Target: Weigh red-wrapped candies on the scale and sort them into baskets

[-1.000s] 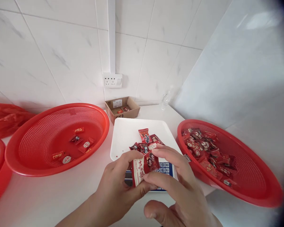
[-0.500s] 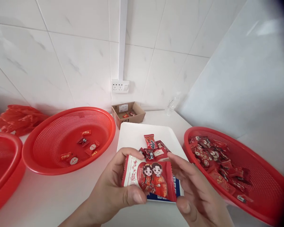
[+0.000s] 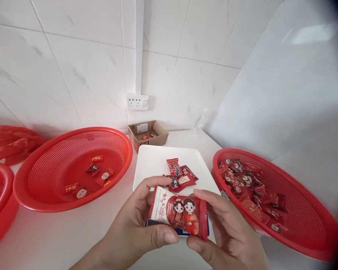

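Note:
A red and cream candy packet (image 3: pixel 183 213) printed with two cartoon figures is held up at the front. My left hand (image 3: pixel 141 221) grips its left end, thumb below and fingers behind. My right hand (image 3: pixel 225 228) closes round the right end, thumb at the lower corner and index finger at the top edge. Just beyond, several small wrapped candies (image 3: pixel 186 180) lie on a white tray (image 3: pixel 149 161). A dark blue panel at the tray's front is mostly hidden by the packet and hands.
On the right is a red basket (image 3: pixel 307 232) with many wrapped candies. Another red basket (image 3: pixel 53 161) with several candies stands left, beside a third basket (image 3: pixel 0 210) partly in view. A cardboard box (image 3: pixel 148 137), a clear bottle (image 3: pixel 197 125) and a red plastic bag (image 3: pixel 14 140) are further back.
My right hand has closed in on the packet's right end, its thumb moving left to the lower corner. The view has shifted slightly, so the surroundings sit further left.

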Available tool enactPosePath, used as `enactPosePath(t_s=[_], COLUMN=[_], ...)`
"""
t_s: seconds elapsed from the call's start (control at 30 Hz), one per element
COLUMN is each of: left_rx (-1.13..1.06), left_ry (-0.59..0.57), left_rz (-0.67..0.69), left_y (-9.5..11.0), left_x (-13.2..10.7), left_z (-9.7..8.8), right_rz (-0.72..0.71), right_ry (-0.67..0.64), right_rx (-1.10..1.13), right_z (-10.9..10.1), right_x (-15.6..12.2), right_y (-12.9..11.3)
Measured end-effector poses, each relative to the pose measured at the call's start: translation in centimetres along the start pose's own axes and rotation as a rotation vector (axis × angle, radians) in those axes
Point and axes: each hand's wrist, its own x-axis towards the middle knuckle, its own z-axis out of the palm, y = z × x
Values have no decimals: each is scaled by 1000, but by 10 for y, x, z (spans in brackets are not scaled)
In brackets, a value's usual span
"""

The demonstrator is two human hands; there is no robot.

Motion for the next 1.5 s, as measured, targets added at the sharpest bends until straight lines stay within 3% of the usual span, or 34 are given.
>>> enactPosePath(t_s=[0.27,0.37,0.43,0.6,0.93,1.17,1.5], left_rx=[493,666,709,624,438,226,188], left_ry=[74,88,92,70,49,55,68], left_rz=[111,172,144,19,-14,-64,-64], left_y=[0,2,2,2,2,-5,-3], left_x=[4,6,7,10,7,3,4], left_z=[-7,-8,-8,-3,0,-1,2], right_rz=[79,19,43,175,290,288,268], right_ry=[84,33,33,6,12,75,-18], right_rx=[121,-7,-128,-146,62,83,142], right_z=[2,-2,-3,-1,-1,-2,-7], right_x=[1,5,8,10,10,10,8], right_y=[1,4,4,-4,-4,-4,6])
